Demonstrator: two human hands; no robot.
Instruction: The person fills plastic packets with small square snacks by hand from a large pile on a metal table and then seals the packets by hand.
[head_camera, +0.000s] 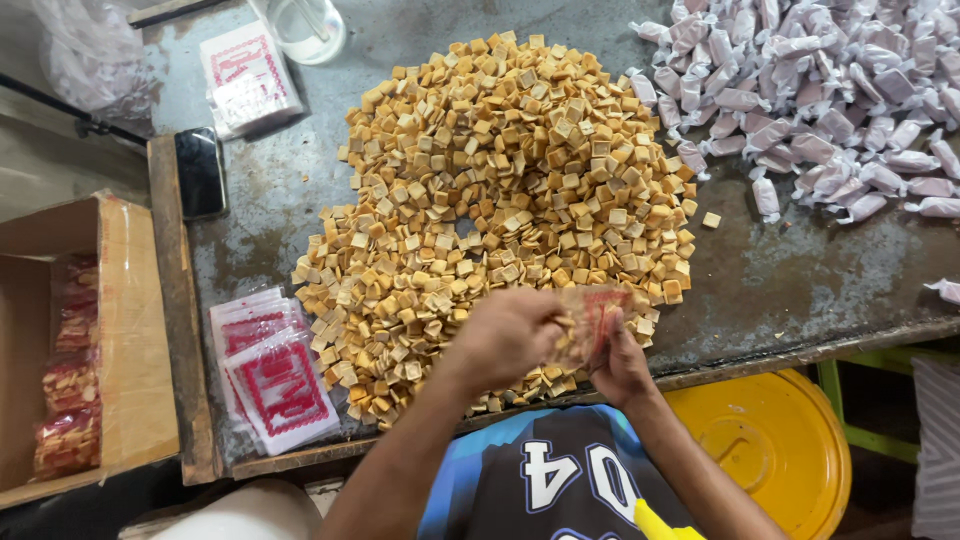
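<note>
A big heap of small square tan candy pieces (500, 190) covers the middle of the grey metal table (790, 280). At the heap's near edge my right hand (620, 365) holds a small clear bag with red print (598, 315), blurred by motion. My left hand (505, 335) is closed at the bag's mouth, with candy pieces in its fingers. Both hands touch the bag just above the table's front edge.
A stack of empty red-printed bags (270, 375) lies at the left front. Wrapped pale candies (830, 90) pile up at the back right. A dark phone (200, 170), a cardboard box with filled packets (70, 400) and a yellow lid (770, 440) surround the table.
</note>
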